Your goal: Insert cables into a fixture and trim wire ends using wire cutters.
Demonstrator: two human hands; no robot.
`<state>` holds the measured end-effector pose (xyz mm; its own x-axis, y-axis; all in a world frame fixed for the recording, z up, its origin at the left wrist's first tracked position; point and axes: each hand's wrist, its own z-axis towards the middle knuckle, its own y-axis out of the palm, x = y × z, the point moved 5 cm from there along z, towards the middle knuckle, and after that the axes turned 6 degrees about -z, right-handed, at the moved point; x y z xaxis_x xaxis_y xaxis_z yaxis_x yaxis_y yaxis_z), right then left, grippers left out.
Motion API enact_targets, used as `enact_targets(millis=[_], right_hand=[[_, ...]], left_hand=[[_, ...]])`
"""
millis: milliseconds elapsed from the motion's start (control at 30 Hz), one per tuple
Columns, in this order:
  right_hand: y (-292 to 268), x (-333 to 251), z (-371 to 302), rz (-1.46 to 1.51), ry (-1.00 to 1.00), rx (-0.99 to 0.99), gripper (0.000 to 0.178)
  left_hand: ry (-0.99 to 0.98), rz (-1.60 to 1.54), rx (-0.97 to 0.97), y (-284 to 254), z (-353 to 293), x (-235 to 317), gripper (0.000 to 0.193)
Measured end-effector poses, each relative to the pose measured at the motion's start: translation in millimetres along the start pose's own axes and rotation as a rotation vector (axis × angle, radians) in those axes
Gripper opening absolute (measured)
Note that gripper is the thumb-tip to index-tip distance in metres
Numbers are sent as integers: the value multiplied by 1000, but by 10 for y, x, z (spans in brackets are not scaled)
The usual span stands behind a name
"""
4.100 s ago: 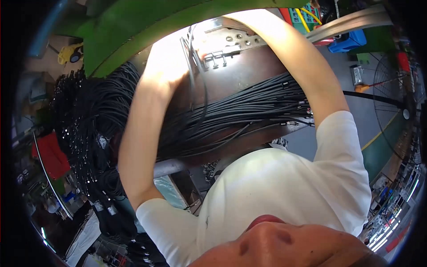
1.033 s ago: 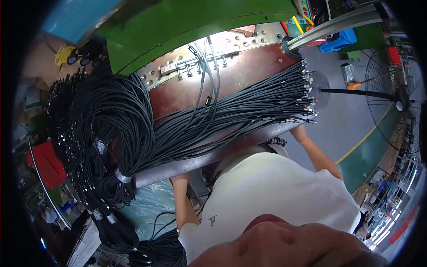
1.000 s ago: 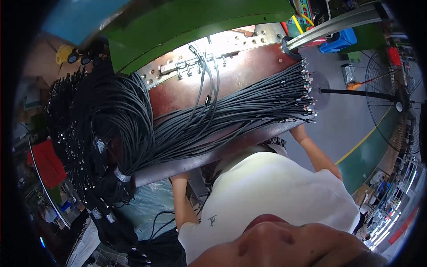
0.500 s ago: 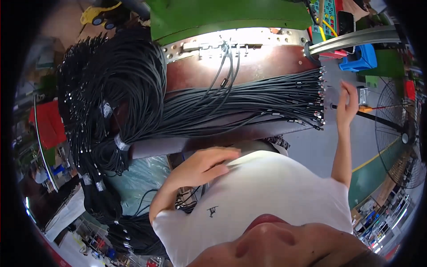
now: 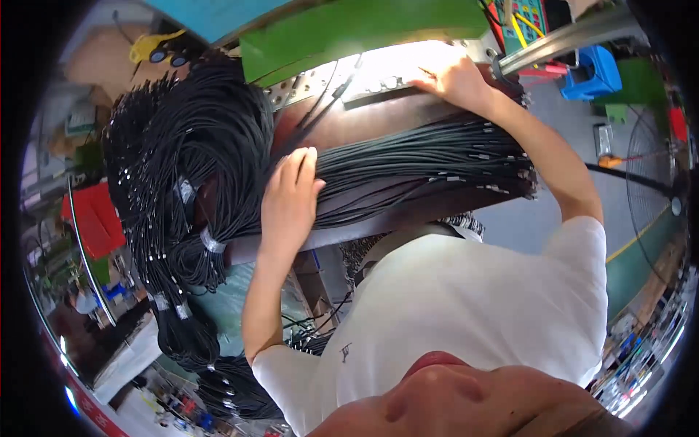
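Note:
My left hand (image 5: 290, 200) lies at the left part of a long bundle of black cables (image 5: 408, 156), its fingers stretched over them and the thumb apart. Two dark cable strands (image 5: 318, 109) run from near its fingertips up to a brightly lit metal strip (image 5: 371, 76) under the green machine (image 5: 357, 40). At the right part of that strip is my right hand (image 5: 460, 81), fingers curled inward with thumb below. Glare washes out its fingertips and anything between them. The right forearm passes over the bundle's right end, where metal-tipped cable ends show.
A big coil of black cables (image 5: 211, 124), tied with silvery bands, hangs over the bench's left side. A metal bar (image 5: 568, 40) juts out at the upper right, near a blue plastic stool (image 5: 593, 73). A fan cage (image 5: 644, 182) stands at the far right.
My left hand has moved from in front of my shirt up onto the cables. The right hand has swung in from beyond the bundle's right end to the lit strip. Cable strands at the strip have shifted left.

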<state>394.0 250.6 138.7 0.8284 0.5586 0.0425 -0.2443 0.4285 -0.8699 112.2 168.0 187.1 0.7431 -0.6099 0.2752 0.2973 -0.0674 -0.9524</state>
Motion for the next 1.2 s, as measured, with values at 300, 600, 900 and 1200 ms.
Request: enact_targets(millis=[300, 600, 900, 1200], right_hand=[[-1137, -24, -352, -53, 346, 97, 31], [-1786, -210, -2034, -261, 833, 176, 24], [-1086, -887, -1352, 607, 376, -110, 27], [-176, -99, -116, 82, 150, -276, 23]], left_hand=[[-258, -592, 282, -181, 84, -409, 18], [161, -693, -737, 231, 892, 720, 32], [-233, -1742, -897, 545, 1269, 2016, 30], [-678, -2035, -280, 614, 582, 1618, 24]])
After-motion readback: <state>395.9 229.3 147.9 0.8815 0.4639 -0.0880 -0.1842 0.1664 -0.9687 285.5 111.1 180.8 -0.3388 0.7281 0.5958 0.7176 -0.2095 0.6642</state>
